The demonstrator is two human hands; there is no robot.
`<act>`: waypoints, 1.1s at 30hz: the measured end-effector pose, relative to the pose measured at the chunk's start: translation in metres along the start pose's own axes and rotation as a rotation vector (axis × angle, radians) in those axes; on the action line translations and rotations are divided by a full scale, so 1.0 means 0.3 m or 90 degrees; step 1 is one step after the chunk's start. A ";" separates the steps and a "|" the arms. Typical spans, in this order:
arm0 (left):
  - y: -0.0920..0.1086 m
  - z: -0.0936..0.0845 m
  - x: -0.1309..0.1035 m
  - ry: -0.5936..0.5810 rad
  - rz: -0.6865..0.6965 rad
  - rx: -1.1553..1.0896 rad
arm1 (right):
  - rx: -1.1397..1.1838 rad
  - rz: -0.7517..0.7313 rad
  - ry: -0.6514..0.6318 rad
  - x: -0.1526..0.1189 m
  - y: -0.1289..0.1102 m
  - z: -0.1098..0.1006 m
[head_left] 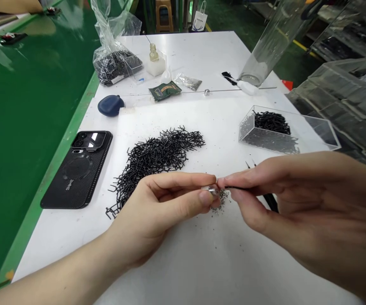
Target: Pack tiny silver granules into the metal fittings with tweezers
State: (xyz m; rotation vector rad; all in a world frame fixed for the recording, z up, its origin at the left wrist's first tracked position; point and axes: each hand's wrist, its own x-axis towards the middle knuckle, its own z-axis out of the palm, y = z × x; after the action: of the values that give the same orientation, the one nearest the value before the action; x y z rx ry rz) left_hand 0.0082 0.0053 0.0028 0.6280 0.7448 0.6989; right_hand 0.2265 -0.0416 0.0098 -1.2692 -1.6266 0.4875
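My left hand (166,203) pinches a small silver metal cylinder (212,190) between thumb and fingers. Close against it, my right hand (284,199) grips a thin black bent piece (237,187) between thumb and forefinger, its near end beside the cylinder. Black tweezers (270,202) show partly behind the right hand, their points sticking out above it; whether the hand holds them I cannot tell. Below the fingertips lie tiny grey grains (221,203) on the white work surface. A heap of short bent black pieces (160,154) spreads beyond my left hand.
A black phone (75,171) and a dark blue rounded case (111,105) lie at left. At right stands a clear box (312,133) with black pieces. Farther back are a plastic bag (113,63), a green packet (165,90), a small bottle (154,53) and a clear cylinder (262,51).
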 end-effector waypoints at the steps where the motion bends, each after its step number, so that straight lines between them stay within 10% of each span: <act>1: 0.001 0.002 0.000 0.003 0.001 0.005 | 0.002 0.011 0.010 -0.001 0.000 -0.001; 33: 0.005 0.001 -0.001 0.033 -0.028 0.022 | -0.068 0.063 -0.023 -0.017 0.018 -0.022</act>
State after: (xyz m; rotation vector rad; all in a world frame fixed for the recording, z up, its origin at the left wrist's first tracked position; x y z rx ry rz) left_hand 0.0078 0.0061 0.0041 0.6249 0.8172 0.6655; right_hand 0.2347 -0.0459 0.0062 -1.4325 -1.6439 0.4930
